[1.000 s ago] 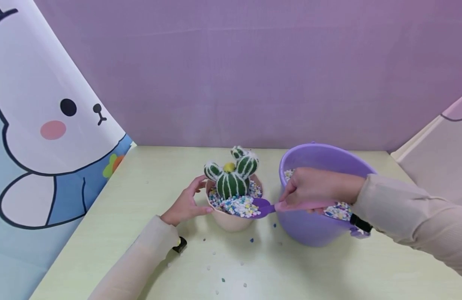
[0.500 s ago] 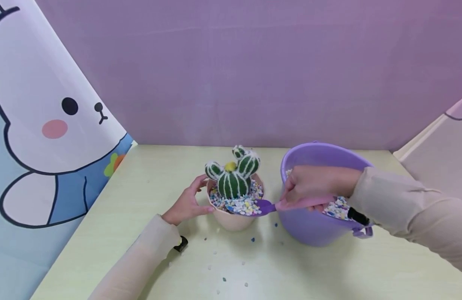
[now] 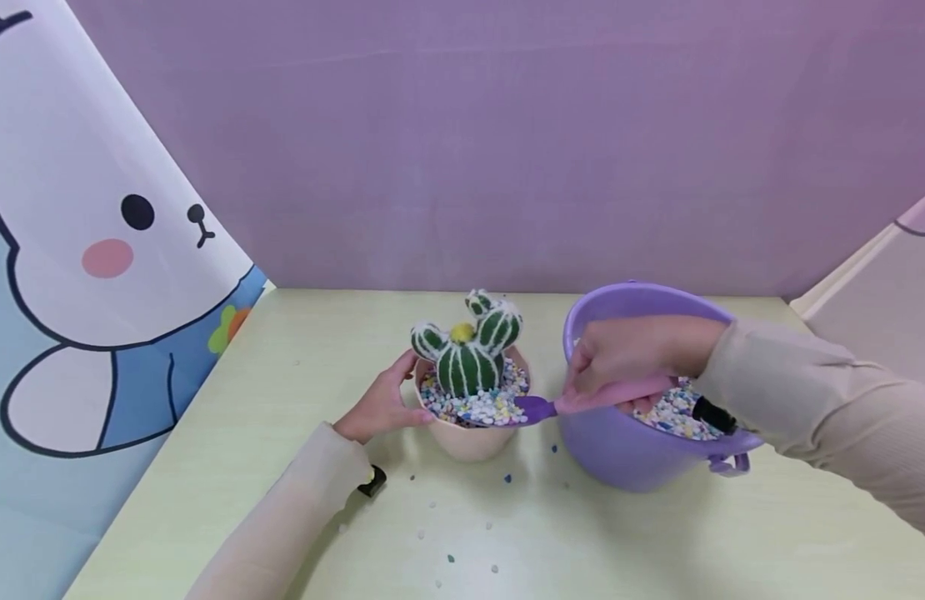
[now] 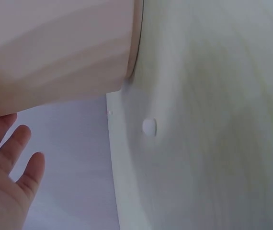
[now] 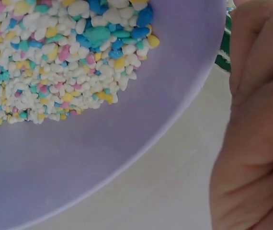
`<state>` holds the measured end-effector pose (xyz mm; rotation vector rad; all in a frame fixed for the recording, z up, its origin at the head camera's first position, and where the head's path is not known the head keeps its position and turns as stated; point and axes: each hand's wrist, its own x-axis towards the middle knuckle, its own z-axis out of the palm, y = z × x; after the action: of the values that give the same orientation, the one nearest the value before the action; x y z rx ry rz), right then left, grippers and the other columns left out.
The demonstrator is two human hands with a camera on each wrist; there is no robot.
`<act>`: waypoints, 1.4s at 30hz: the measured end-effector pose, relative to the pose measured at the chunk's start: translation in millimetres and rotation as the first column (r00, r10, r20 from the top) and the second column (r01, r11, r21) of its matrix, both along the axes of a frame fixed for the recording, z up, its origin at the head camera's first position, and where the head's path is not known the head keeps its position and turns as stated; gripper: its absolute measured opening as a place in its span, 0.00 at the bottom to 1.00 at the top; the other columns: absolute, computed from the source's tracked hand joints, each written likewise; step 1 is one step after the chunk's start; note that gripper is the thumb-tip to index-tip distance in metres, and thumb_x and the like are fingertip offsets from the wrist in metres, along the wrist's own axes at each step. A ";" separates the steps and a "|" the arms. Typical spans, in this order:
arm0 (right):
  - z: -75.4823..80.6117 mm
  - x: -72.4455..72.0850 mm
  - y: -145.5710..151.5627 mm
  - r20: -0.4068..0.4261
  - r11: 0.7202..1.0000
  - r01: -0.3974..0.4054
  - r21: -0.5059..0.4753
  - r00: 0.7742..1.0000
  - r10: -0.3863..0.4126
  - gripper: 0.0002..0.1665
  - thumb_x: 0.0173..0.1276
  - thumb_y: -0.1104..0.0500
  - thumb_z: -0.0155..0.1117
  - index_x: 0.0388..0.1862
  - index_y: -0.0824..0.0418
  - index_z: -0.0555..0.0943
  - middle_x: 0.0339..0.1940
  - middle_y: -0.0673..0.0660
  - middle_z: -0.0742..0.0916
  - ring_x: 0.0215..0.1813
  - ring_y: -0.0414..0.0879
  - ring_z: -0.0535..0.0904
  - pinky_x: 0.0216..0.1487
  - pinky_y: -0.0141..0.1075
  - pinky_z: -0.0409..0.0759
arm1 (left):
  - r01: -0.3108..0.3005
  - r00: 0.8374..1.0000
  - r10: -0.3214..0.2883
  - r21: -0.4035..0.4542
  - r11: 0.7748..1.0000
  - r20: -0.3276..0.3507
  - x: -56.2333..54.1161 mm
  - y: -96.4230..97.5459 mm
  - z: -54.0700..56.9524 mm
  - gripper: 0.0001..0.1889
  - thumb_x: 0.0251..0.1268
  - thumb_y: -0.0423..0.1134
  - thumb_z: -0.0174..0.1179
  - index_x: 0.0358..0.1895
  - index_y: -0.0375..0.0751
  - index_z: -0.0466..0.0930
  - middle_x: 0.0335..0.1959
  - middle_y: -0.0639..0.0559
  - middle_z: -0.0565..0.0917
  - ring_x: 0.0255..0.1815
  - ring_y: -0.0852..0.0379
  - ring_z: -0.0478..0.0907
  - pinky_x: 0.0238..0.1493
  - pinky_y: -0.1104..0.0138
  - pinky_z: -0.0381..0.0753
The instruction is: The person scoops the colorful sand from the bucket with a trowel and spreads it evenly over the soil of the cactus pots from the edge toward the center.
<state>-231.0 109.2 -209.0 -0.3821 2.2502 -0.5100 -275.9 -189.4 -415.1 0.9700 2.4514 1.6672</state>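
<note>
A beige flowerpot (image 3: 470, 442) holds a green-and-white knitted-looking cactus (image 3: 468, 367) with a yellow tuft, set among small coloured pebbles. My left hand (image 3: 383, 402) holds the pot's left side, thumb in front and fingers farther back; in the left wrist view some fingers (image 4: 13, 148) stand off its wall. With my right hand (image 3: 631, 354) I grip the pink handle of a small purple shovel (image 3: 537, 408). Its blade lies over the pot's front right rim, heaped with mostly white pebbles; the blade's tip is hidden beneath them.
Right of the pot stands a purple bucket (image 3: 620, 458) with many coloured pebbles (image 5: 55, 62) inside, below my right forearm. Several stray pebbles (image 3: 508, 478) lie on the pale table (image 3: 582, 550). A purple backdrop (image 3: 470, 167) rises behind the table.
The shovel's handle has risen a little, and its heap of pebbles has sunk lower against the pot's contents. My left hand stays at the pot, its wrist shifted slightly right.
</note>
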 end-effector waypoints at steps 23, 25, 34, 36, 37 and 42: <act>1.4 -0.2 1.5 -0.116 0.995 -0.058 0.085 0.991 0.068 0.16 0.54 0.65 0.68 0.44 0.55 0.86 0.18 0.54 0.82 0.16 0.39 0.71 0.20 0.28 0.71 | -0.030 0.999 0.029 0.010 1.000 0.042 6.1 2.8 1.8 0.63 0.36 0.74 0.66 0.70 0.29 0.57 0.69 0.32 0.63 0.70 0.33 0.56 0.64 0.37 0.56; 1.4 -0.5 1.1 -0.148 0.992 -0.088 0.088 0.984 0.101 0.15 0.55 0.64 0.69 0.43 0.55 0.87 0.18 0.53 0.82 0.17 0.39 0.71 0.20 0.29 0.71 | -0.026 0.999 0.026 0.009 1.000 0.039 5.9 2.8 1.6 0.63 0.36 0.74 0.66 0.70 0.29 0.57 0.69 0.32 0.63 0.70 0.33 0.56 0.64 0.37 0.56; 3.7 -0.8 -2.4 -0.294 0.940 -0.282 0.192 0.897 0.329 0.08 0.65 0.50 0.65 0.38 0.48 0.88 0.16 0.44 0.78 0.18 0.37 0.69 0.21 0.31 0.67 | -0.049 0.996 0.048 0.017 0.999 0.077 11.6 3.1 3.2 0.60 0.38 0.68 0.69 0.70 0.30 0.58 0.70 0.33 0.63 0.71 0.33 0.54 0.65 0.37 0.54; 4.5 0.9 -3.0 -0.357 0.910 -0.330 0.251 0.843 0.403 0.09 0.66 0.47 0.63 0.37 0.44 0.88 0.19 0.39 0.80 0.21 0.35 0.71 0.25 0.32 0.70 | -0.064 0.994 0.062 0.015 0.998 0.086 14.3 4.6 3.4 0.58 0.39 0.64 0.72 0.70 0.31 0.58 0.70 0.33 0.63 0.71 0.33 0.54 0.66 0.37 0.53; 4.6 2.4 -2.8 -0.393 0.896 -0.345 0.279 0.810 0.434 0.09 0.67 0.46 0.62 0.38 0.43 0.88 0.21 0.38 0.81 0.23 0.35 0.71 0.27 0.33 0.71 | -0.074 0.993 0.073 0.012 0.997 0.090 15.7 5.7 3.4 0.57 0.39 0.61 0.73 0.70 0.31 0.57 0.70 0.33 0.63 0.71 0.34 0.54 0.66 0.37 0.52; 0.0 13.3 3.7 -0.574 0.832 -0.389 0.396 0.603 0.555 0.07 0.67 0.47 0.63 0.39 0.41 0.87 0.20 0.34 0.79 0.22 0.33 0.68 0.28 0.33 0.75 | -0.139 0.988 0.138 -0.001 0.990 0.073 24.6 13.7 2.6 0.51 0.41 0.42 0.75 0.70 0.31 0.57 0.68 0.31 0.65 0.70 0.33 0.57 0.67 0.38 0.51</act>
<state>-217.8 112.8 -209.0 -1.1683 2.6866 0.2424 -251.3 -175.7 -412.4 0.7402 2.5211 1.7147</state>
